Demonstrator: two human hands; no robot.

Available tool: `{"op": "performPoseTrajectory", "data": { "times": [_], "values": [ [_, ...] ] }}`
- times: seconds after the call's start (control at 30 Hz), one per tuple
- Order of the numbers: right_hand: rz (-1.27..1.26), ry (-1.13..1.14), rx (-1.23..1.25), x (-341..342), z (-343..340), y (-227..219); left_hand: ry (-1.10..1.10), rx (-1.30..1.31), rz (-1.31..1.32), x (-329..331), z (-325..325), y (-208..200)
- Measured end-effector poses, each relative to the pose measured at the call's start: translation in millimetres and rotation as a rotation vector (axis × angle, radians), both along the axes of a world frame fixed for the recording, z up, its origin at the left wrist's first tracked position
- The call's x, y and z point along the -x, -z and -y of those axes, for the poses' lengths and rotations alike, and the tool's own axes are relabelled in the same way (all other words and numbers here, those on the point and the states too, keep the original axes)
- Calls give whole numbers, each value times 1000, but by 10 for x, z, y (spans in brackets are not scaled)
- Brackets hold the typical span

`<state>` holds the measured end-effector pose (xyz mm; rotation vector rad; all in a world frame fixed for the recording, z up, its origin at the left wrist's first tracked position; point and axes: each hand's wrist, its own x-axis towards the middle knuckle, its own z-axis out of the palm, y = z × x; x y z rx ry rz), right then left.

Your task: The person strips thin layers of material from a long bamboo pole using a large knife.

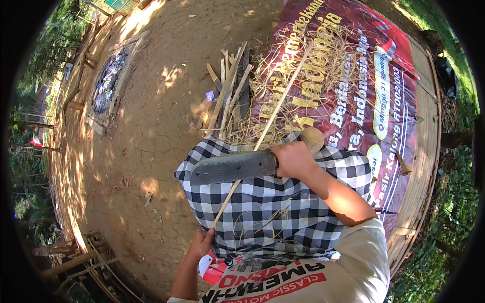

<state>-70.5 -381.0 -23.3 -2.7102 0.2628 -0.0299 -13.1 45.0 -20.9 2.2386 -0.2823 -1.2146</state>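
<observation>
My right hand (293, 160) is closed round the wooden handle (311, 138) of a cleaver. Its broad dark blade (230, 169) points left across my lap, over a long thin bamboo strip (283, 96). That strip slants from the far right down to my left hand (201, 243), whose fingers pinch its near end. The blade hides a short stretch of the strip; whether its edge touches the strip I cannot tell. A black-and-white checked cloth (273, 199) covers my lap, with a few shavings on it.
Ahead on the right, curly shavings (323, 65) lie over a dark red printed banner (399, 177) on a bamboo platform (422, 202). Split bamboo pieces (230, 96) are stacked beside the banner. On the bare earth (151, 202) at far left is a wood-framed ash pit (112, 76).
</observation>
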Motion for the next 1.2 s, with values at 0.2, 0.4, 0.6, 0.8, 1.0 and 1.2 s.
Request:
{"op": "performPoseTrajectory", "data": {
  "times": [0.2,0.4,0.6,0.8,1.0,1.2],
  "values": [
    [44,106,128,38,452,143,-44,98,87,112,119,-80],
    [2,704,91,17,1142,78,-65,92,135,144,18,-3],
    [132,1060,-205,358,1397,134,-61,45,291,212,115,43],
    [65,857,-177,212,904,-350,-33,-33,516,364,192,22],
    [134,849,-351,248,1048,-240,-97,-35,588,437,233,8],
    [245,818,-582,453,1282,-111,-170,-6,590,471,251,-78]
  ]
}}
